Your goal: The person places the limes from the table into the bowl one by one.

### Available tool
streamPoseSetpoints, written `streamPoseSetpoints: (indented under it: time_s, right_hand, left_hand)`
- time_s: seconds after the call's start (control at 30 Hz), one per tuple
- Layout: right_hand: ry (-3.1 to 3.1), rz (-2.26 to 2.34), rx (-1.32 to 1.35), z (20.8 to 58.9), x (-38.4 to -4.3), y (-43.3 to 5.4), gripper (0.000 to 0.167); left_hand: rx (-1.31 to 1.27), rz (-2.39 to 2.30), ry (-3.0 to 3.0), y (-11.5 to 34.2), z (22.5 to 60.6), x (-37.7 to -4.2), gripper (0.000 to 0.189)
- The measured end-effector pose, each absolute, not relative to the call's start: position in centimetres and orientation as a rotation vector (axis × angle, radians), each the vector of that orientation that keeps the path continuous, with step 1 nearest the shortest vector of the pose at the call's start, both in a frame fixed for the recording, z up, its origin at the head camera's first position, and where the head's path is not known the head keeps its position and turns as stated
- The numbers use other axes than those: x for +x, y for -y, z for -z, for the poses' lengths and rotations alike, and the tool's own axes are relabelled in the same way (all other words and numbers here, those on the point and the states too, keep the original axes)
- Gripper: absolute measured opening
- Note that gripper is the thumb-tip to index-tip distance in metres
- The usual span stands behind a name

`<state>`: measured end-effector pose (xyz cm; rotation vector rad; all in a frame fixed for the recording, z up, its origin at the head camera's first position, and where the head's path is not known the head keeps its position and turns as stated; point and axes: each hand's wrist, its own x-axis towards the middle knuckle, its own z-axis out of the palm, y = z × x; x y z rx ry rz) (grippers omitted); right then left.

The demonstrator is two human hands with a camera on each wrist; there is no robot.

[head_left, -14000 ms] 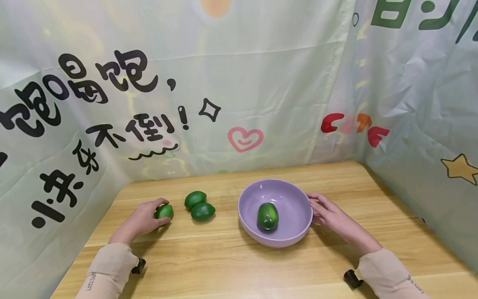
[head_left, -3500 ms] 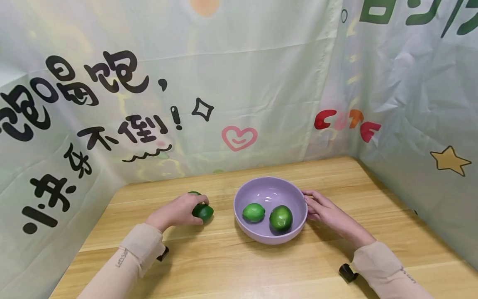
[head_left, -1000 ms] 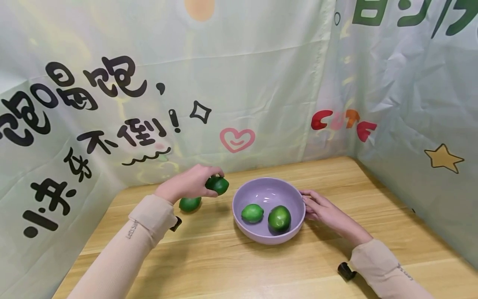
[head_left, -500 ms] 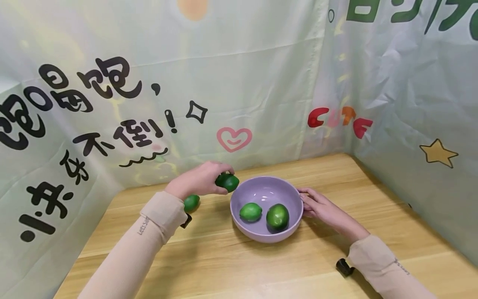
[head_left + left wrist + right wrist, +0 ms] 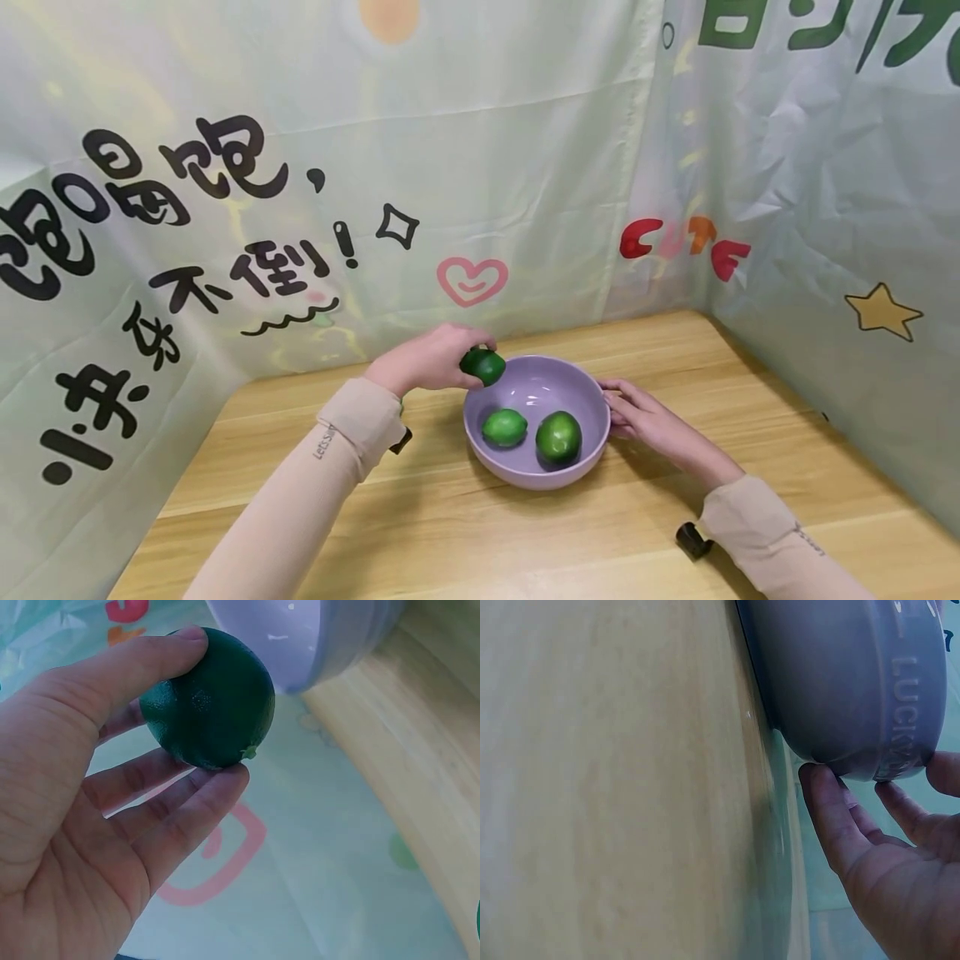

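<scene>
A dark green lime (image 5: pixel 217 705) is pinched between the thumb and fingers of my left hand (image 5: pixel 431 360). In the head view it hangs at the left back rim of the purple bowl (image 5: pixel 540 481), overlapping it. Inside the bowl lie a bright green lime (image 5: pixel 505 427) and a larger, darker green one. My right hand (image 5: pixel 645 421) touches the bowl's right side; in the right wrist view the fingertips (image 5: pixel 821 787) rest against its outer wall, with the thumb close to the rim. A sliver of another lime (image 5: pixel 402 407) shows behind the left sleeve, mostly hidden.
The bowl stands on a wooden table (image 5: pixel 465 542). A printed cloth (image 5: pixel 540 192) hangs behind the table and along both sides. Black wrist cameras stick out below both sleeves, the right one (image 5: pixel 693 542) low over the table.
Earlier, one lime was put in the bowl beside the larger one. The left hand then lifted another from the table and has carried it right to the bowl. The right hand stays at the bowl.
</scene>
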<state>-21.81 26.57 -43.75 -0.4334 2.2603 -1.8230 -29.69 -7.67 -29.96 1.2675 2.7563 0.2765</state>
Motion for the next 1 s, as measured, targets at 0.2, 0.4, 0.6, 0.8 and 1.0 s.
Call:
streamPoseSetpoints:
  time_s: [0.2, 0.4, 0.6, 0.8, 1.0]
  right_hand:
    - [-2.266, 1.826, -0.434, 43.7, -21.7, -26.5, 0.056]
    - [-2.257, 1.823, -0.437, 43.7, -21.7, -26.6, 0.056]
    - [-2.257, 1.827, -0.454, 43.7, -21.7, -26.8, 0.057]
    - [-2.249, 1.829, -0.471, 43.8, -21.8, -26.8, 0.057]
    - [-2.246, 1.831, -0.47, 43.9, -21.9, -26.8, 0.057]
  left_hand:
    - [1.301, -0.243, -2.728, 6.0, 30.5, -30.1, 0.044]
    - [1.295, -0.221, -2.691, 4.4, 31.2, -30.4, 0.046]
    - [1.315, -0.175, -2.668, 2.9, 31.9, -30.5, 0.048]
    - [1.338, -0.105, -2.658, 2.1, 32.7, -30.5, 0.049]
    - [1.318, -0.031, -2.647, 1.4, 33.3, -30.4, 0.049]
